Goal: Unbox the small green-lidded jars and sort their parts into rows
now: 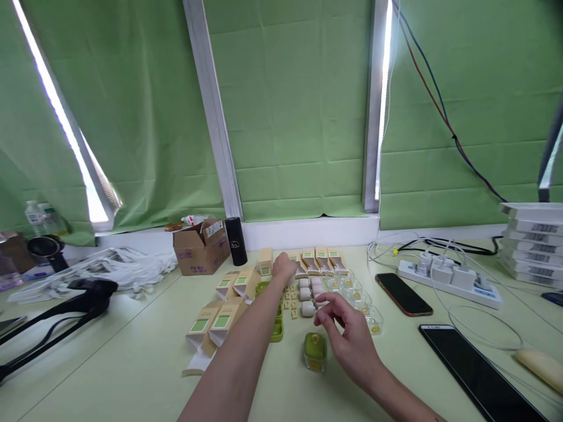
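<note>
My left hand (284, 266) reaches to the back of the table, at the left end of a row of small open cartons (323, 262). Its fingers are hidden behind the hand. My right hand (341, 319) hovers with bent, parted fingers over a small clear jar with a green lid (315, 347), not touching it. White and pink round pieces (308, 309), small yellow pieces (294, 305) and clear containers (373, 321) lie between and beyond the hands. Green trays (277, 331) are partly behind my left forearm.
Folded cartons with green labels (222, 321) stand left of my arm. Farther back are a cardboard box (200, 252) and a black cylinder (236, 241). Phone (403, 293), power strip (448, 282), tablet (479, 375) and cables lie right.
</note>
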`<state>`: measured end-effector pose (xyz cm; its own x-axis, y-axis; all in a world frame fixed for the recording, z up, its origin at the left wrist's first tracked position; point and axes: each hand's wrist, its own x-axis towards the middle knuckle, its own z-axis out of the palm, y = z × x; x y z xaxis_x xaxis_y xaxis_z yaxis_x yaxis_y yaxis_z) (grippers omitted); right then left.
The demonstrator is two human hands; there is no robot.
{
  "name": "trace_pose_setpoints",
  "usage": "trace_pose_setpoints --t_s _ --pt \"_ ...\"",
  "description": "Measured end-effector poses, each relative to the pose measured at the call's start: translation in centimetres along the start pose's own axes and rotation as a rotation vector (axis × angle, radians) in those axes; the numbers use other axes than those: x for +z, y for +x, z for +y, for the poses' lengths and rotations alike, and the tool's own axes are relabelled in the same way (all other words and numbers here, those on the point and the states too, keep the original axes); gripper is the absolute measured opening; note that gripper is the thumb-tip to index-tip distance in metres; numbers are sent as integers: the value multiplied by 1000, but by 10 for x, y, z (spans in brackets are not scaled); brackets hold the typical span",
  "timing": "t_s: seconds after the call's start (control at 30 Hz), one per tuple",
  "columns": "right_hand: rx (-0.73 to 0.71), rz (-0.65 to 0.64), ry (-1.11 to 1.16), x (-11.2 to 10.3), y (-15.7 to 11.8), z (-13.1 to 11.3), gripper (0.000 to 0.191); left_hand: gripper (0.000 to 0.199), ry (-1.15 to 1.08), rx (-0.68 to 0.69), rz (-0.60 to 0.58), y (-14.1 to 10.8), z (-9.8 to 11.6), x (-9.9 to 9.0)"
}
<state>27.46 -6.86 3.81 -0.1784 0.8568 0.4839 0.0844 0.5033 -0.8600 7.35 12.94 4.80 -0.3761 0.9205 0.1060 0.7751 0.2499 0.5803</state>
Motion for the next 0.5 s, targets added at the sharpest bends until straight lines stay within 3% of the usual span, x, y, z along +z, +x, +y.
trace_pose_setpoints --t_s 0.17,0.5 --pt "-25 -31 -53 3 0 1 17 38 -35 89 -17 3 -8 6" --pt "-34 -72 -116 4 0 2 17 38 -80 100 -61 15 -4 15"
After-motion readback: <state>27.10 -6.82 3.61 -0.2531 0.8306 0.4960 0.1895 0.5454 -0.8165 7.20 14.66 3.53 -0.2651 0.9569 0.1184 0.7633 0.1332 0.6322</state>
